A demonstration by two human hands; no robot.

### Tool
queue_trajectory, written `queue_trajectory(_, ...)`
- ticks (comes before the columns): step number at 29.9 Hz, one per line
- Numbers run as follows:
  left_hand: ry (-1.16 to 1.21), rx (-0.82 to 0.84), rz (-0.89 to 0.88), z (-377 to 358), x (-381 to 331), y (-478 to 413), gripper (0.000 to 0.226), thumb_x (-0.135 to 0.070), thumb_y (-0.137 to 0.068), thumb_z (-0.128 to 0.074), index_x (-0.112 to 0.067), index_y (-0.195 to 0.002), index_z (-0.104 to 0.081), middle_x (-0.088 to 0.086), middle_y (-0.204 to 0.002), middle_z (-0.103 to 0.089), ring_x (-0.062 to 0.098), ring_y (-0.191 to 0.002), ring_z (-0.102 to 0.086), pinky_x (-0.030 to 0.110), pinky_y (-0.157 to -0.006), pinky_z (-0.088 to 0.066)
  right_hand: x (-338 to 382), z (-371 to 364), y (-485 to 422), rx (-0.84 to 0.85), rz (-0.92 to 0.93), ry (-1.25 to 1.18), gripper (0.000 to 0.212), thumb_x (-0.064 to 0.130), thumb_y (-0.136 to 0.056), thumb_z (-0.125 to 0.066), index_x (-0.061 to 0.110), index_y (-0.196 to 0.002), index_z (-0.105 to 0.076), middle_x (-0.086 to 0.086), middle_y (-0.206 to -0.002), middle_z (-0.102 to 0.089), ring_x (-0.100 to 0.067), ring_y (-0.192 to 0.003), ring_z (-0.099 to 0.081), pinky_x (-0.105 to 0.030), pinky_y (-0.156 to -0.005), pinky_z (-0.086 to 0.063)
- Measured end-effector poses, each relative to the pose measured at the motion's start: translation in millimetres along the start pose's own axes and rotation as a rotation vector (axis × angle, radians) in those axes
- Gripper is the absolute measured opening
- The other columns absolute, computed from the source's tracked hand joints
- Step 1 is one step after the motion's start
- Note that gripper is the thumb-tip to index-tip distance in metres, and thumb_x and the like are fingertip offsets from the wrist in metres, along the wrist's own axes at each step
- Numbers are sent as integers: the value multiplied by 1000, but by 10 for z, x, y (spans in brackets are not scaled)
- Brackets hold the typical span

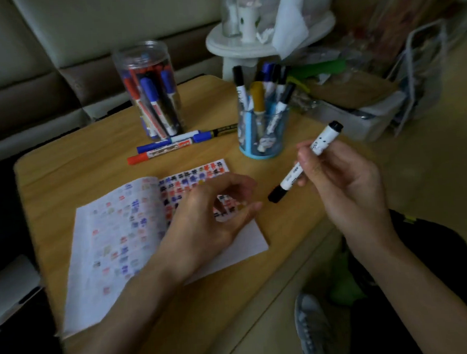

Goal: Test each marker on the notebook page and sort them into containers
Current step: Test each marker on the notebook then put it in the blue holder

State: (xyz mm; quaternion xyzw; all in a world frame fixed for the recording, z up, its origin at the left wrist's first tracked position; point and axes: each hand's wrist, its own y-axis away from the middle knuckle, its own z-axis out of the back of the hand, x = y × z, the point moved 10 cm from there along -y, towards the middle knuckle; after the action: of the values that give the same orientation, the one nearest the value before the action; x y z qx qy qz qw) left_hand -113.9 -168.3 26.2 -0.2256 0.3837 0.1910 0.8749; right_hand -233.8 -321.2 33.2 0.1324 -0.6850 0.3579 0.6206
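My right hand grips a white marker with black cap at mid-barrel, tilted, its capped end pointing down-left. My left hand hovers over the open notebook, fingers loosely curled and holding nothing, fingertips close to the marker's cap. The page is covered with red, blue and black test marks. A tall clear jar and a blue-based clear cup each hold several markers. Loose blue, red and black-gold markers lie between jar and notebook.
The wooden table ends close on the right, by my knee and shoe. A white round stand with clutter sits behind the cup. Bags and boxes crowd the right; a sofa runs along the back.
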Motion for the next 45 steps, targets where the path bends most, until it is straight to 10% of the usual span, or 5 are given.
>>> queue_trajectory(10,88,152,-123,-1177,-678,-342,34,-54,-84,-61,-31,-107,-70,-16,-100,-72,5,-100,-69,27,-80,-53,-120,1931,381,-395,-57,341,15,36,-100,-68,36,-85,-71,10,-76,-69,0,-71,-63,-14,-62,-47)
queue_trajectory(17,72,208,-186,-1411,-878,-342,27,-44,-88,-62,-31,-111,-68,-18,-106,-71,5,-103,-68,28,-78,-53,-94,2469,560,-563,-84,380,32,36,-99,-69,29,-130,-68,17,-123,-66,5,-111,-58,-5,-85,-43)
queue_trajectory(29,-51,-9,-41,-276,-121,-224,22,-25,-96,-66,-26,-117,-70,-20,-107,-70,-2,-100,-67,15,-80,-54,-107,970,3,-208,-54,244,16,34,-98,-69,31,-112,-73,14,-116,-69,-2,-105,-65,-28,-85,-54)
queue_trajectory(45,-175,-477,240,1217,1577,-163,33,-19,-93,-70,-25,-125,-64,-7,-123,-61,6,-97,-64,25,-80,-54,-378,-1316,-319,215,-17,201,16,33,-96,-71,29,-111,-73,11,-110,-70,-4,-100,-67,-20,-80,-56)
